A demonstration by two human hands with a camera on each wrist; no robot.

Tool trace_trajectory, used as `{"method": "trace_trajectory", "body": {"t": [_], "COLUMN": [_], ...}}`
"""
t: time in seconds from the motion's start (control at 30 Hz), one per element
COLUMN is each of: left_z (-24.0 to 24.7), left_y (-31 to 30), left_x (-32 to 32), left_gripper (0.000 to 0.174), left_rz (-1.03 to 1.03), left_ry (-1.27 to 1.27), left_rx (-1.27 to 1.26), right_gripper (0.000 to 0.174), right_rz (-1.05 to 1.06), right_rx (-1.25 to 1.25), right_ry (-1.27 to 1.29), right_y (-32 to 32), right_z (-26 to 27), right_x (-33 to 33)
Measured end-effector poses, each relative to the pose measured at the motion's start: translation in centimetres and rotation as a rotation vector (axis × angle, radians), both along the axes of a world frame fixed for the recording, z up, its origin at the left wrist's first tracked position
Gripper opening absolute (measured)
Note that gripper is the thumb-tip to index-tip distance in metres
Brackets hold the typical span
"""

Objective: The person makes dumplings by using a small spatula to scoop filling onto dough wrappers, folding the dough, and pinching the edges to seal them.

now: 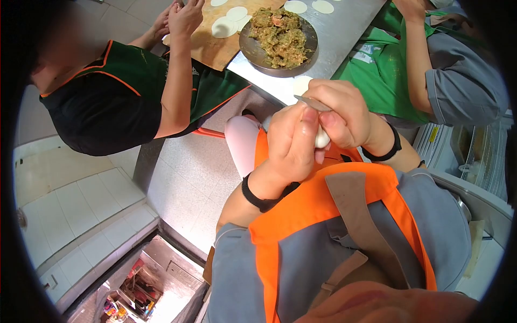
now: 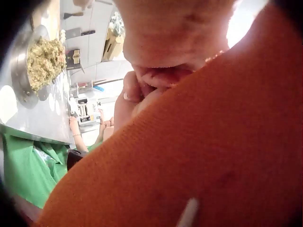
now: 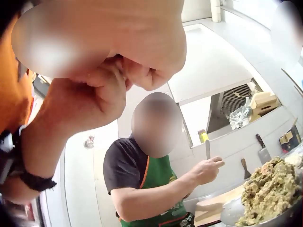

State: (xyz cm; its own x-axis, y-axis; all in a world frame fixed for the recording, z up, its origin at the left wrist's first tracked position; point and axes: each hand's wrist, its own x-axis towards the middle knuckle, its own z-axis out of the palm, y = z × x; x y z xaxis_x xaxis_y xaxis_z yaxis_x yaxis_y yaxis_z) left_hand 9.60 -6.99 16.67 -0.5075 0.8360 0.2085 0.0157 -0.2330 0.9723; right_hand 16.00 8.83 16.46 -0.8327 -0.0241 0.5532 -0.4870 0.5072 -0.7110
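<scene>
In the head view, my left hand (image 1: 293,142) and right hand (image 1: 342,116) meet in front of my chest, fingers curled around a small white dough piece (image 1: 322,139). A narrow metal blade (image 1: 312,102) sticks out between the right hand's fingers, its tip toward the left hand. Both thumbs press close together over the dough. The right wrist view shows the two hands touching, with the dough hidden inside them. Fingers (image 2: 132,87) appear behind a large blurred orange-brown surface in the left wrist view.
A round metal pan (image 1: 249,54) of chopped filling (image 1: 277,37) stands on the steel table (image 1: 344,21). Thin white dough rounds (image 1: 223,27) lie on a wooden board (image 1: 207,46). One person in a dark green apron sits left, another in bright green right.
</scene>
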Motion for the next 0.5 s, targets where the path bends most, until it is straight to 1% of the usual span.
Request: {"method": "trace_trajectory", "body": {"t": [0.03, 0.07, 0.13, 0.23, 0.27, 0.33, 0.37, 0.43, 0.47, 0.5], "left_z": [-0.1, -0.2, 0.0, -0.5, -0.6, 0.0, 0.4, 0.4, 0.4, 0.3], "left_y": [0.1, 0.2, 0.7, 0.4, 0.5, 1.4, 1.3, 1.2, 1.0, 0.9], "left_x": [0.1, 0.3, 0.0, 0.4, 0.6, 0.8, 0.4, 0.0, -0.5, -1.0], "left_gripper": [0.026, 0.026, 0.025, 0.028, 0.030, 0.037, 0.046, 0.049, 0.048, 0.048], "left_rz": [0.035, 0.073, 0.095, 0.042, 0.040, 0.077, 0.091, 0.141, 0.119, 0.096], "left_ry": [0.069, 0.137, 0.160, -0.022, -0.107, -0.354, -0.300, -0.192, -0.144, -0.093], "left_rx": [0.000, -0.001, 0.083, 0.093, 0.114, 0.205, 0.178, 0.061, 0.002, -0.054], "right_gripper": [0.023, 0.023, 0.024, 0.032, 0.035, 0.042, 0.037, 0.025, 0.019, 0.010], "right_rz": [-0.020, -0.031, -0.051, -0.069, -0.055, -0.027, -0.049, -0.029, -0.019, -0.040], "right_rx": [0.031, 0.030, 0.029, 0.105, -0.056, -0.376, -0.353, -0.287, -0.255, -0.174], "right_ry": [0.068, 0.083, 0.113, 0.199, -0.011, -0.434, -0.137, -0.168, -0.184, -0.091], "right_y": [-0.3, -0.5, -0.7, -0.3, -0.3, -0.3, 0.5, -0.2, -0.4, -0.3], "right_z": [0.0, -0.1, -0.3, -0.8, -0.4, 1.4, -0.7, 1.4, 2.1, 1.2], "right_x": [-0.2, -0.2, -0.3, -0.6, 0.0, 1.2, 0.7, 0.7, 0.7, 0.3]}}
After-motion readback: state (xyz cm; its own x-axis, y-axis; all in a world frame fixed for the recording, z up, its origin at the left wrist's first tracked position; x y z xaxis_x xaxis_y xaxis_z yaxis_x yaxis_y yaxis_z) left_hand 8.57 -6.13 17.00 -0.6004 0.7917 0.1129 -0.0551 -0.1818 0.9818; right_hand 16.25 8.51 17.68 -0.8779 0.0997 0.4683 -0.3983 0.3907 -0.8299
